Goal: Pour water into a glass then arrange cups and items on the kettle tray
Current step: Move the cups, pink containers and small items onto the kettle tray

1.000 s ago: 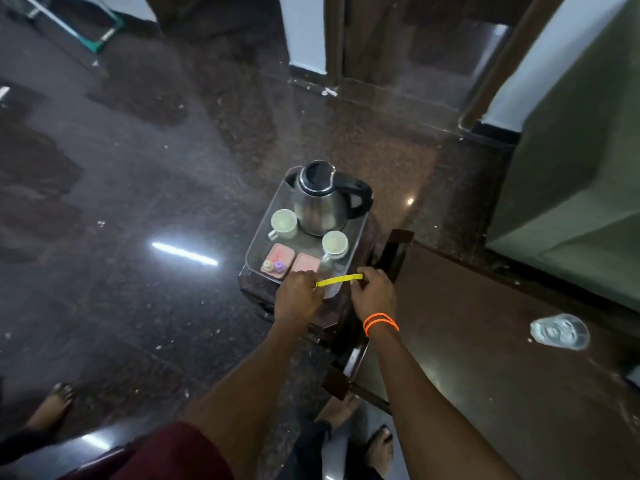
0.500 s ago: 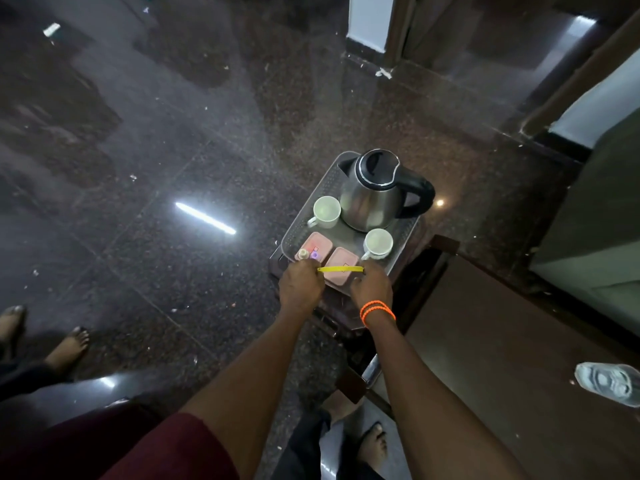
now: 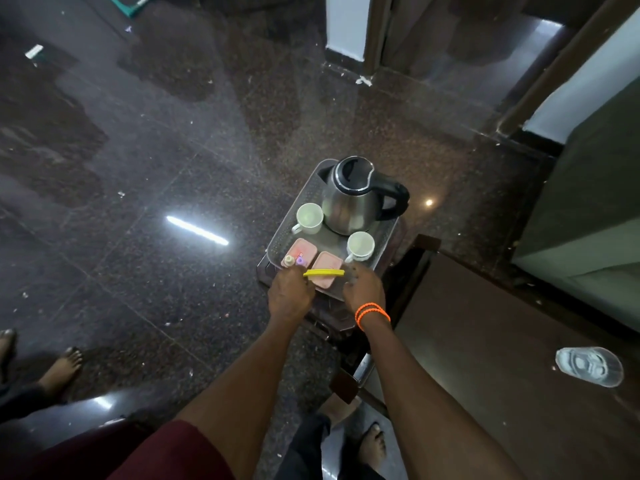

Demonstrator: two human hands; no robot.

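- Dark granite floor surrounds the kettle tray (image 3: 282, 237) at frame centre, holding kettle (image 3: 349, 202) and two cups.
- Left hand (image 3: 289, 296) and right hand (image 3: 363, 289) pinch a yellow strip (image 3: 323, 273), apparently a sachet, above the tray's near edge.
- Glass (image 3: 588, 367) lies at lower right.

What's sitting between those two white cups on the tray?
In the head view, the steel kettle stands between the left cup and the right cup, set slightly further back.

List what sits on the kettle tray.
On the tray: a steel kettle, two white cups, two pink packets and two small pots. Both hands cover its near edge.
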